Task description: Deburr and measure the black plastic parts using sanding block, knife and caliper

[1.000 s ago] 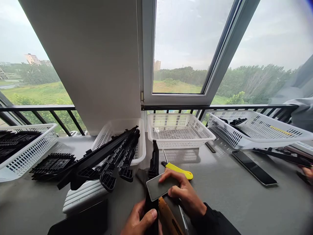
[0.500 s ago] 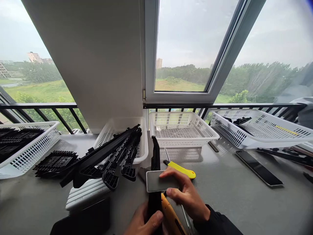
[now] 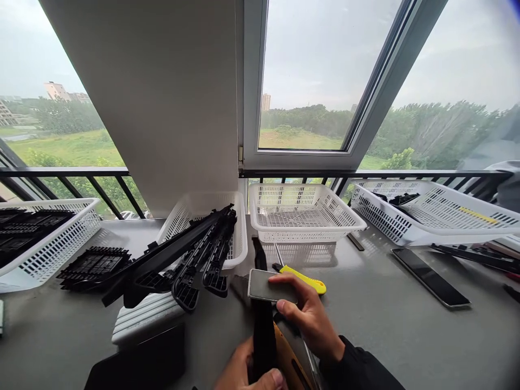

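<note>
Black plastic is what the left hand point(image 3: 249, 374) is closed around: a long narrow strip point(image 3: 262, 319), gripped at its near end with the thumb across the front, its far end reaching toward the baskets. An orange-handled tool point(image 3: 286, 363) lies just beside that hand, partly hidden. A little farther, the right hand point(image 3: 306, 319) holds a flat grey rectangular block point(image 3: 270, 286), fingers curled over its far edge and thumb under its near edge, laid crosswise on the strip. For a clean pass, the block would best be kept flat and square to the strip, with the near end gripped firmly so that the strip cannot twist. Just beyond the block, a yellow utility knife point(image 3: 303, 279) rests on the grey table point(image 3: 385, 330). To the left, a bundle of black strips point(image 3: 182, 260) leans out of a white basket point(image 3: 239, 238); another white basket point(image 3: 303, 216) stands behind the knife. Far right, a dark flat panel point(image 3: 430, 277) lies before a third basket point(image 3: 426, 219).
</note>
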`<state>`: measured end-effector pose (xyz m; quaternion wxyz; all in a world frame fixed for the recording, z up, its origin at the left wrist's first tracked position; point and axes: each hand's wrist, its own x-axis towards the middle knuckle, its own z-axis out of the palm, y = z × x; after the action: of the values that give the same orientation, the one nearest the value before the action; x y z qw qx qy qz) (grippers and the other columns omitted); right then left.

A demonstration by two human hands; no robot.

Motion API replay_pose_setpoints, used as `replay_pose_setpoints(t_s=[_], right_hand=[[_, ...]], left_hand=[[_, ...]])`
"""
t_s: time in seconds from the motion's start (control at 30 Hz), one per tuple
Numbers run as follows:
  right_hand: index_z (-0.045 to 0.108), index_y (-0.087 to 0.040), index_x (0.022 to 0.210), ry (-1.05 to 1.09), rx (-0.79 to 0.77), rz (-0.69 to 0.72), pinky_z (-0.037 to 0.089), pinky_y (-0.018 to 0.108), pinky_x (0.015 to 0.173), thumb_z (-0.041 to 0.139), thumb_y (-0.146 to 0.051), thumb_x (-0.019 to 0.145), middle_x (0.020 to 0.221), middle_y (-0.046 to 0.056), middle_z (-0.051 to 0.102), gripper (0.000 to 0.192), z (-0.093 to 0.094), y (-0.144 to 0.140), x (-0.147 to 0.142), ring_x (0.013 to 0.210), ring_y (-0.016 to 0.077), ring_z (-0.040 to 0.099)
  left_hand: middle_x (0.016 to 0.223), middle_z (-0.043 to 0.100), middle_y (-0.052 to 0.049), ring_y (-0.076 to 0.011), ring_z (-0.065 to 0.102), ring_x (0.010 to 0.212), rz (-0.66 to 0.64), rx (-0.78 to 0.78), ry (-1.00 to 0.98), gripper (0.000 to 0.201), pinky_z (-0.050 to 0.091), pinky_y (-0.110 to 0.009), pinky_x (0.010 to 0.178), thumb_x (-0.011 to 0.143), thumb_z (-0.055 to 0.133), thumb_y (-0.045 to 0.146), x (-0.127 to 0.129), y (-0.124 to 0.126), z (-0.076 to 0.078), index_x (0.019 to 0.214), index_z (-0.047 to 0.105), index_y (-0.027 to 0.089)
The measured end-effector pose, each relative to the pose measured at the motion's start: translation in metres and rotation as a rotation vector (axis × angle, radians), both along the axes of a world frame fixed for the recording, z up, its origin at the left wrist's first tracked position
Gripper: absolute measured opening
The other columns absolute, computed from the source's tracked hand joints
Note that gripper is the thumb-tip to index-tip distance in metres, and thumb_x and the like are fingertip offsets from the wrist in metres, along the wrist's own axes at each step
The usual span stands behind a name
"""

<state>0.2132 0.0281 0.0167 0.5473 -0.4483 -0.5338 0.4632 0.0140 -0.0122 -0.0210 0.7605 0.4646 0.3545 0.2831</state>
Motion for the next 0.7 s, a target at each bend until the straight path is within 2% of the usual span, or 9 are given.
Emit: replay_pose_setpoints(t_s=[0.07, 0.13, 0.2, 0.33, 0.43, 0.5, 0.53, 0.6, 0.7], right_hand=[[0.082, -0.024, 0.107, 0.016, -0.004, 0.088, 0.05, 0.032, 0.083, 0.073, -0.032, 0.079, 0.102, 0.005, 0.073, 0.03, 0.0, -0.003, -0.008, 0.094, 0.0248, 0.063], [0.08, -0.023, 0.106, 0.024, -0.012, 0.185, 0.048, 0.031, 0.079, 0.071, -0.031, 0.079, 0.097, 0.004, 0.07, 0.03, 0.002, -0.006, -0.014, 0.089, 0.023, 0.062], [0.079, -0.023, 0.108, 0.01, -0.002, 0.226, 0.048, 0.03, 0.079, 0.07, -0.029, 0.079, 0.097, 0.003, 0.068, 0.031, 0.004, -0.008, -0.016, 0.089, 0.0219, 0.061], [0.078, -0.024, 0.107, -0.031, 0.046, 0.15, 0.047, 0.029, 0.078, 0.066, -0.022, 0.08, 0.097, 0.003, 0.065, 0.03, 0.006, -0.01, -0.018, 0.088, 0.0204, 0.06], [0.078, -0.024, 0.105, -0.068, 0.063, 0.163, 0.047, 0.029, 0.077, 0.064, -0.02, 0.077, 0.094, 0.002, 0.065, 0.032, 0.004, -0.011, -0.019, 0.086, 0.0198, 0.06], [0.078, -0.025, 0.106, -0.093, 0.07, 0.173, 0.048, 0.029, 0.08, 0.064, -0.019, 0.078, 0.097, 0.002, 0.067, 0.032, 0.003, -0.009, -0.015, 0.09, 0.0206, 0.061], [0.077, -0.025, 0.108, -0.098, 0.074, 0.159, 0.048, 0.03, 0.083, 0.064, -0.02, 0.079, 0.101, 0.003, 0.068, 0.032, 0.003, -0.008, -0.012, 0.094, 0.0213, 0.062], [0.075, -0.026, 0.114, -0.095, 0.068, 0.099, 0.048, 0.03, 0.086, 0.065, -0.02, 0.08, 0.108, 0.003, 0.069, 0.036, 0.003, -0.005, -0.005, 0.098, 0.0218, 0.062], [0.069, -0.029, 0.124, -0.09, -0.005, 0.07, 0.048, 0.027, 0.078, 0.067, -0.015, 0.078, 0.108, 0.001, 0.068, 0.048, 0.005, -0.005, 0.002, 0.089, 0.0185, 0.061]], left_hand=[[0.11, 0.083, -0.016, -0.0399, 0.074, 0.111, 0.146, 0.002, 0.027, 0.08, 0.057, -0.05, 0.101, 0.076, 0.082, 0.075, -0.004, 0.0, 0.002, 0.131, 0.073, 0.018], [0.123, 0.081, -0.013, -0.0417, 0.067, 0.129, 0.335, 0.006, 0.118, 0.071, 0.046, -0.051, 0.119, 0.079, 0.078, 0.075, -0.007, 0.0, 0.007, 0.126, 0.077, 0.021], [0.123, 0.082, -0.011, -0.0404, 0.066, 0.132, 0.453, 0.019, 0.185, 0.064, 0.044, -0.048, 0.123, 0.082, 0.075, 0.073, -0.007, -0.001, 0.012, 0.121, 0.079, 0.023], [0.105, 0.085, -0.011, -0.0397, 0.073, 0.121, 0.471, 0.015, 0.142, 0.059, 0.059, -0.049, 0.107, 0.085, 0.073, 0.072, -0.001, -0.003, 0.018, 0.116, 0.078, 0.022], [0.112, 0.084, -0.01, -0.0355, 0.075, 0.118, 0.49, 0.023, 0.16, 0.059, 0.055, -0.043, 0.112, 0.083, 0.076, 0.072, 0.001, -0.004, 0.019, 0.115, 0.079, 0.023], [0.101, 0.085, -0.01, -0.0294, 0.079, 0.092, 0.428, 0.015, 0.16, 0.065, 0.061, -0.04, 0.099, 0.086, 0.072, 0.074, 0.001, -0.004, 0.021, 0.124, 0.075, 0.021], [0.088, 0.085, -0.009, -0.0259, 0.077, 0.073, 0.365, 0.001, 0.139, 0.07, 0.064, -0.039, 0.084, 0.088, 0.068, 0.075, 0.001, -0.004, 0.022, 0.13, 0.071, 0.019], [0.063, 0.078, -0.004, -0.0192, 0.064, 0.046, 0.238, -0.036, 0.077, 0.081, 0.058, -0.032, 0.055, 0.091, 0.059, 0.078, 0.002, -0.003, 0.023, 0.14, 0.06, 0.014], [0.054, 0.072, 0.0, -0.016, 0.06, 0.039, 0.198, -0.082, 0.013, 0.087, 0.05, -0.025, 0.045, 0.091, 0.058, 0.081, 0.003, -0.003, 0.024, 0.145, 0.05, 0.013]])
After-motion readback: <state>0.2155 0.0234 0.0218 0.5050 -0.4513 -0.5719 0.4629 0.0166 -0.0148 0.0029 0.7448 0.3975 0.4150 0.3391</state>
